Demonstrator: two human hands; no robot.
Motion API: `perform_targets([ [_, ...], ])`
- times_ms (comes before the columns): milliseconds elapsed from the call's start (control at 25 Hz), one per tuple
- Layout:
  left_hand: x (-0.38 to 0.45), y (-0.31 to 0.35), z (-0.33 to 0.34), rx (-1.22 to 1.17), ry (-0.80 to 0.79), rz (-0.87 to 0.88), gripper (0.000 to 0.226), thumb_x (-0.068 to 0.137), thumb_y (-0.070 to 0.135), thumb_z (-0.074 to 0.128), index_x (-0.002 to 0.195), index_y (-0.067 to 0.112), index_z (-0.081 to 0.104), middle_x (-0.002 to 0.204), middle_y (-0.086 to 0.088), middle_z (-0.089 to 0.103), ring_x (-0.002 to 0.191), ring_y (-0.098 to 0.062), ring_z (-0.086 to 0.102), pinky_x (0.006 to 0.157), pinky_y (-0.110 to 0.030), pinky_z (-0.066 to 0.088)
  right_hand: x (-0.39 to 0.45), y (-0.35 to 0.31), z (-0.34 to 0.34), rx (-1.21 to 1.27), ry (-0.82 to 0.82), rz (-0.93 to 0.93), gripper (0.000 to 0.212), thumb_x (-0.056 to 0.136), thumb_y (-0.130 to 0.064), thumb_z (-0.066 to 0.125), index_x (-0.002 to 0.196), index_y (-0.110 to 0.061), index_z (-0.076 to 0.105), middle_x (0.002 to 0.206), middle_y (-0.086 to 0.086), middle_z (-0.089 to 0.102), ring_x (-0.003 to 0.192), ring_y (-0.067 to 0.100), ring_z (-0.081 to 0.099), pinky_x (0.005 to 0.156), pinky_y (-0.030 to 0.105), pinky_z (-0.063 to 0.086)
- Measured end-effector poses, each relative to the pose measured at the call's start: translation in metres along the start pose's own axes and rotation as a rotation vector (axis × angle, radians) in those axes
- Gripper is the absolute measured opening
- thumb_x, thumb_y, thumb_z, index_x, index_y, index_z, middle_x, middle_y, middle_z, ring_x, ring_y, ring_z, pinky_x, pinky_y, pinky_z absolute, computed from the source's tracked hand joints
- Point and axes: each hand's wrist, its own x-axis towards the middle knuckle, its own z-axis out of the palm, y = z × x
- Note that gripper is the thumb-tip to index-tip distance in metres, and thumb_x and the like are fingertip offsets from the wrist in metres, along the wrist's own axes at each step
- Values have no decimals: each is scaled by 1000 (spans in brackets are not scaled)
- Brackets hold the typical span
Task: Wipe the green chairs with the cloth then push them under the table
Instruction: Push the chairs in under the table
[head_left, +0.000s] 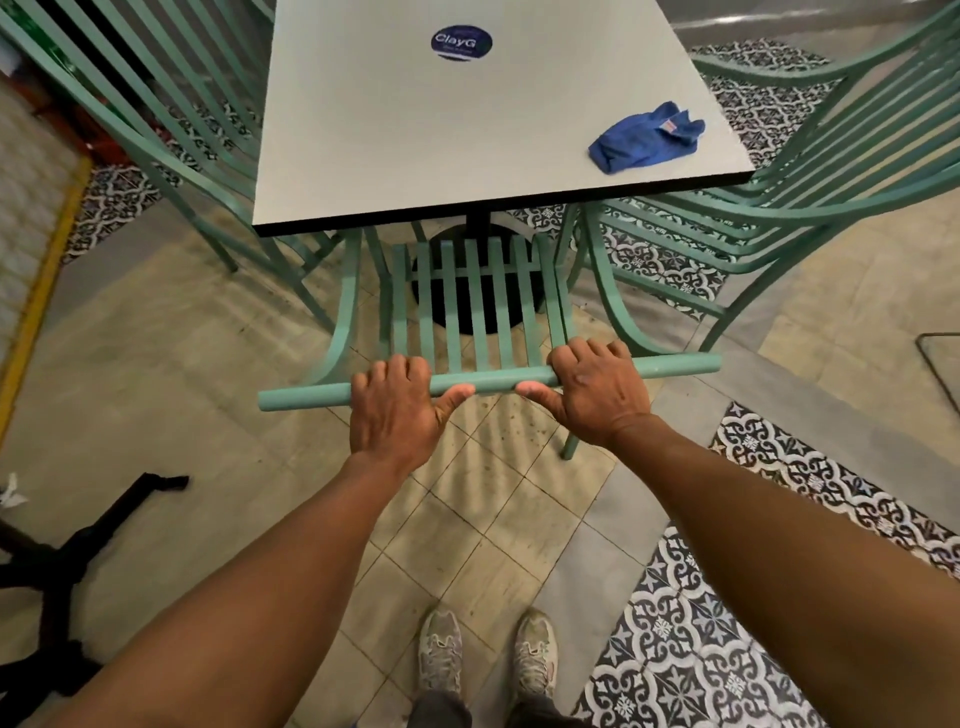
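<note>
A green slatted chair stands in front of me, its seat partly under the near edge of the white table. My left hand and my right hand both grip the chair's top rail, thumbs underneath. A crumpled blue cloth lies on the table's near right corner, apart from both hands. Two more green chairs flank the table: one at the left, one at the right, both angled toward the table.
The table's black pedestal base shows through the chair's slats. A black metal stand lies on the floor at lower left. My shoes are on beige tiles; patterned tiles run along the right.
</note>
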Motion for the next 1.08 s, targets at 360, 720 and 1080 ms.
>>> perform_targets([
  [360,-38,193,-32,-94,-224,625,78,92,68,12,154,21,4,161,-13,-9,147,-29,-15,114,-55,-15,-157,72,-26,144,-193,752,80,91,-70,14,153,-18,9,161,14,6,148,36,3,114,62,7],
  [720,-27,443,-27,45,-325,858,80,91,70,10,154,22,6,161,-11,-4,148,-29,-9,116,-56,-8,-300,257,-55,203,-182,1036,78,91,-70,23,151,-21,13,159,14,13,146,36,10,114,62,11],
  [1080,9,646,-23,39,-363,749,83,89,72,9,154,21,2,162,-10,-4,148,-30,-7,116,-57,-3,-327,471,-72,223,-253,996,78,92,-67,27,153,-23,7,161,12,5,147,36,5,114,62,10],
])
